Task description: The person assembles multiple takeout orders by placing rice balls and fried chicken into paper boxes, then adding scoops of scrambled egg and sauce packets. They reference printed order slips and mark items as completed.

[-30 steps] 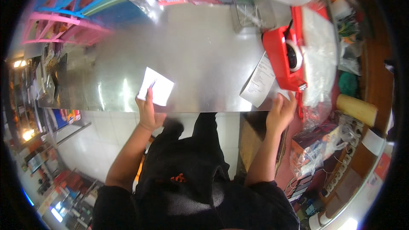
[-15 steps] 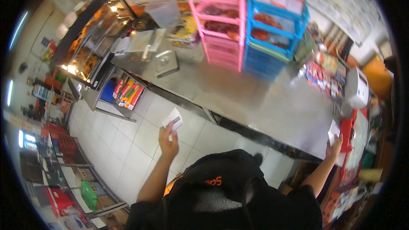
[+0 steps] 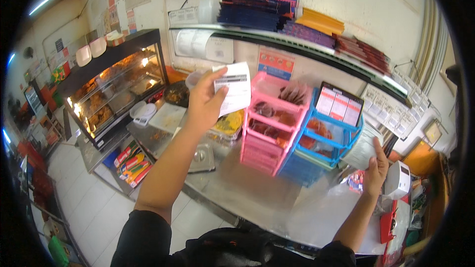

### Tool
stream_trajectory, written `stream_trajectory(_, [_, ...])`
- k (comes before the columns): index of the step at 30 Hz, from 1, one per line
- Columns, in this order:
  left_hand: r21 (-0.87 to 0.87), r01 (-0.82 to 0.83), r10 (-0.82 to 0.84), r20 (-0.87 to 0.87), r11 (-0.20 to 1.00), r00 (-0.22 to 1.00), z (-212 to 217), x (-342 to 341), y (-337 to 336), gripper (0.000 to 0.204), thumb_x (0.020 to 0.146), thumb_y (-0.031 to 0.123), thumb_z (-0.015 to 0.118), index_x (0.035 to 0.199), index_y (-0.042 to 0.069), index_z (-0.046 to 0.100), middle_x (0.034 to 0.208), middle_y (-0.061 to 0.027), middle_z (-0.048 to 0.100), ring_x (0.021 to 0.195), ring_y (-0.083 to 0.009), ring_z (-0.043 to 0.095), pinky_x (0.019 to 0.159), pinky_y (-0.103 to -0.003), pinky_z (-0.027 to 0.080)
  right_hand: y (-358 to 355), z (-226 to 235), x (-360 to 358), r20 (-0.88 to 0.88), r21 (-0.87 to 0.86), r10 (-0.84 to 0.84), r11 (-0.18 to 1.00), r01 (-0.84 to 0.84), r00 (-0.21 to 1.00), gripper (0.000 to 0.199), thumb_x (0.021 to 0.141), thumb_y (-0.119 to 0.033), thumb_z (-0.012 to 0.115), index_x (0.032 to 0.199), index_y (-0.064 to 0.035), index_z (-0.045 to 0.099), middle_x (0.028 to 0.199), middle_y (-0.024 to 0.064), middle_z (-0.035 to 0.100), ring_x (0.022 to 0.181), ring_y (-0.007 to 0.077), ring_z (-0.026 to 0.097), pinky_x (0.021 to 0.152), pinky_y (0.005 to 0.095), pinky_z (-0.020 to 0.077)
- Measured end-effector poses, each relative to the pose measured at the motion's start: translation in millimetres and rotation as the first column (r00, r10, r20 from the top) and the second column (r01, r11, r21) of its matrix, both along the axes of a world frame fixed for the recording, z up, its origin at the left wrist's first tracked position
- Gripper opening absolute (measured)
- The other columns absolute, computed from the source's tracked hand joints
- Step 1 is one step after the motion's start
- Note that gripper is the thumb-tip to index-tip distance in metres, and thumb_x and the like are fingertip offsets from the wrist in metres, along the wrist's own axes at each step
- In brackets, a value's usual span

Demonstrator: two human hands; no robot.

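Raised in front of the shelf, my left hand pinches a white printed paper slip between thumb and fingers. At the right, my right hand is lifted above the counter, its thumb and fingers at the edge of a pale grey sheet of paper. Behind the slip stands a pink tiered rack with packed items in its trays. Beside it, nearer my right hand, is a blue tiered rack holding reddish packed items, with a printed card on top.
A steel counter runs below my arms. On the left stands a lit food display case. The wall shelf carries stacks of folded packaging. A white device and a red box sit at the right.
Both hands have risen, the left one with its slip now up near the shelf. The view has tilted up, bringing the wall and shelf into sight.
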State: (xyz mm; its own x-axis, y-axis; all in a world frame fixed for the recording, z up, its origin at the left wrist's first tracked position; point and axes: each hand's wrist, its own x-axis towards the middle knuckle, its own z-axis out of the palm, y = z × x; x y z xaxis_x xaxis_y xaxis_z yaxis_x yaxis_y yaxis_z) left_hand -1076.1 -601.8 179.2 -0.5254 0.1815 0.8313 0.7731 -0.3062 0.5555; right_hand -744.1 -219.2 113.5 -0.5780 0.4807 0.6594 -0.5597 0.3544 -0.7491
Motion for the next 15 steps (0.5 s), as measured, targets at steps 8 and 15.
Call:
stream_trajectory(8, [-0.161, 0.081, -0.042, 0.237, 0.984, 0.971, 76, -104, 65, 0.049, 0.086, -0.002, 0.065, 0.135, -0.001, 0.062, 0.119, -0.0146, 0.069, 0.091, -0.0146, 0.068, 0.080, -0.029, 0.054, -77, 112, -204, -0.137, 0.040, 0.097, 0.995, -0.092, 0.986, 0.048, 0.088, 0.001, 0.068, 0.135, 0.0077, 0.060, 0.132, 0.0165, 0.065, 0.119, 0.0189, 0.062, 0.102, 0.0308, 0.0475])
stream_trajectory(15, [-0.081, -0.781, 0.602, -0.590, 0.619, 0.538, 77, -116, 73, 0.038, 0.073, 0.018, 0.065, 0.108, 0.003, 0.072, 0.104, -0.0106, 0.058, 0.100, -0.0292, 0.054, 0.091, -0.047, 0.039, -125, 162, -257, 0.178, 0.049, -0.162, 0.987, 0.156, 0.971, 0.046, 0.088, -0.010, 0.072, 0.129, 0.0090, 0.065, 0.104, 0.0164, 0.075, 0.090, 0.0160, 0.070, 0.084, 0.0283, 0.0541])
